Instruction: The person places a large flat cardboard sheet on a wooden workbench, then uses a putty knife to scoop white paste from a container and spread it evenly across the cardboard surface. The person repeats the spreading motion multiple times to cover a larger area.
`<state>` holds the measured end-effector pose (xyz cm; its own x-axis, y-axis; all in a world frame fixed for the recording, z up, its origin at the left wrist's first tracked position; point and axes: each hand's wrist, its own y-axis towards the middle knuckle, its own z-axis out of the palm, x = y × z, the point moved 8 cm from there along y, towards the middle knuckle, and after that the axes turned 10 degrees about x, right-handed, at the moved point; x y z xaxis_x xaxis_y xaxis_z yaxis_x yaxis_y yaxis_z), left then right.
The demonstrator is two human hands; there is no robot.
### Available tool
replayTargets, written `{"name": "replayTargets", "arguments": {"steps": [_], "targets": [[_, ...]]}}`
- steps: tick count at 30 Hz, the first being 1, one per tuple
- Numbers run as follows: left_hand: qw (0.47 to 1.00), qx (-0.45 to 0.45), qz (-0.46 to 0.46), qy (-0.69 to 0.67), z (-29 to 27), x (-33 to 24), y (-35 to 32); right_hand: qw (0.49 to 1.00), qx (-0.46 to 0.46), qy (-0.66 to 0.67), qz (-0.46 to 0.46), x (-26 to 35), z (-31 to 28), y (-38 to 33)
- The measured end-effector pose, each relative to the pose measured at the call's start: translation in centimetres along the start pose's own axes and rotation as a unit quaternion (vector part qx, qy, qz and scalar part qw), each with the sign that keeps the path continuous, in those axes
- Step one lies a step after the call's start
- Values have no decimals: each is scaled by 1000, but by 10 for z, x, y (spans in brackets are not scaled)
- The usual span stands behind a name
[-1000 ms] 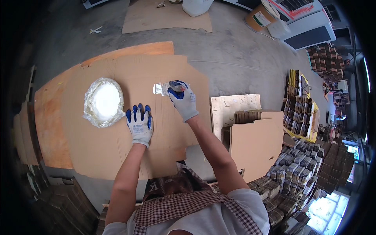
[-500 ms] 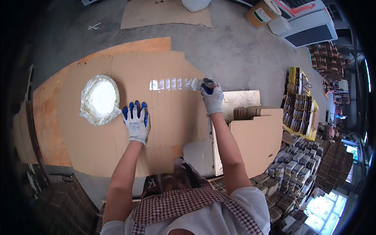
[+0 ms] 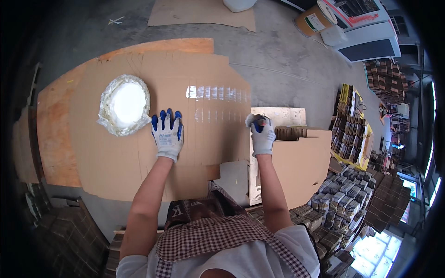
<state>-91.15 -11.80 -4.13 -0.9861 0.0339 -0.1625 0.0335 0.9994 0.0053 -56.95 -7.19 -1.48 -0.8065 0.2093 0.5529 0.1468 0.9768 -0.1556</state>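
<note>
A large sheet of cardboard [image 3: 116, 162] lies in front of me. My left hand [image 3: 168, 132], in a white glove with blue fingertips, rests flat on it with fingers spread. My right hand [image 3: 263, 134], gloved too, grips a brush [image 3: 251, 120] at the sheet's right edge; its head is pale, and the fingers hide most of the handle. A broken band of wet white glue [image 3: 218, 93] crosses the sheet, with a fainter band [image 3: 215, 115] nearer me. Left of my left hand stands a round, plastic-wrapped tub [image 3: 125, 103] of white liquid.
An orange-brown board [image 3: 58, 139] supports the sheet. At right, cut cardboard pieces [image 3: 301, 162] lie on a pale wooden board [image 3: 255, 185]. Beyond are bundled cardboard stacks [image 3: 343, 190] and a yellow-edged pallet [image 3: 366, 148]. A brown drum [image 3: 308, 23] stands far right.
My right hand has brought the brush nearer to me and slightly right, off the first glue band. A second, fainter band now shows below it. The left hand stays flat on the sheet.
</note>
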Motion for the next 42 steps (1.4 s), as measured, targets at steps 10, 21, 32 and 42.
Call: {"name": "replayTargets", "arguments": {"steps": [10, 21, 32, 42], "targets": [[1000, -21, 8, -18, 1, 2, 0, 810, 27, 546, 212, 50, 42, -17], [999, -28, 8, -31, 3, 5, 0, 865, 149, 477, 32, 159, 90, 33], [998, -31, 3, -49, 1, 8, -1, 966, 116, 223, -61, 176, 96, 61], [998, -31, 6, -55, -1, 6, 0, 975, 157, 151, -46, 205, 91, 51]]}}
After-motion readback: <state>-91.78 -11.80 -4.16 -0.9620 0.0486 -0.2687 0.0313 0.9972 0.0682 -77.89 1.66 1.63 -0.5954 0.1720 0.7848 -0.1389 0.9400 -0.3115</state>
